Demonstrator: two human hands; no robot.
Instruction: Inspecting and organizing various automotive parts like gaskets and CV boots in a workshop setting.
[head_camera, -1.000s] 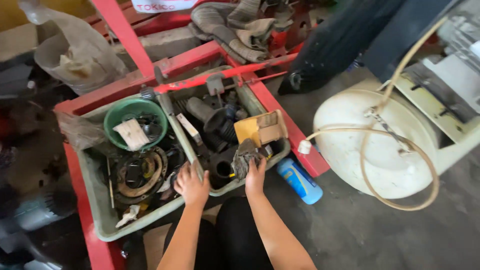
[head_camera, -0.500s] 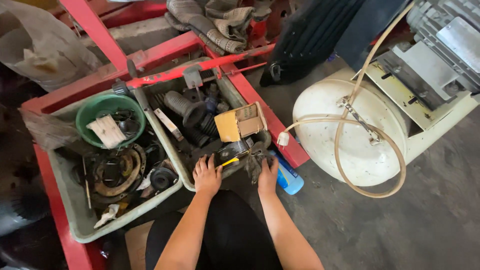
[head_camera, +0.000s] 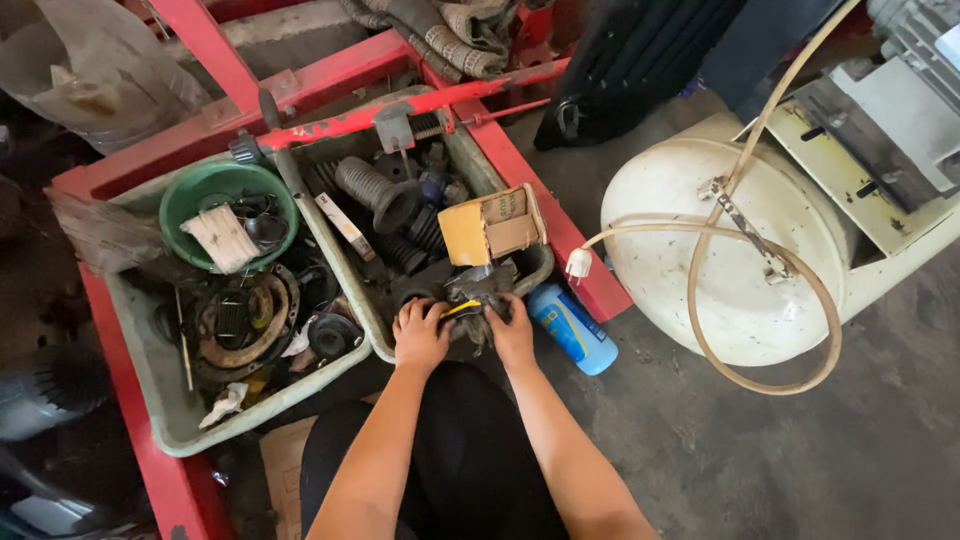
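Gripping a grimy rag (head_camera: 478, 300) together, left hand (head_camera: 421, 335) and right hand (head_camera: 513, 332) closed on it, at the grey parts bin (head_camera: 370, 330) front rim, blue can (head_camera: 572, 328) just beside that bin.

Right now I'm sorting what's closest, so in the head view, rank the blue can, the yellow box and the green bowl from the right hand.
From the right hand:
1. Blue can, lying on the floor just to its right.
2. Yellow box, above it in the same bin.
3. Green bowl, far left in the other bin.
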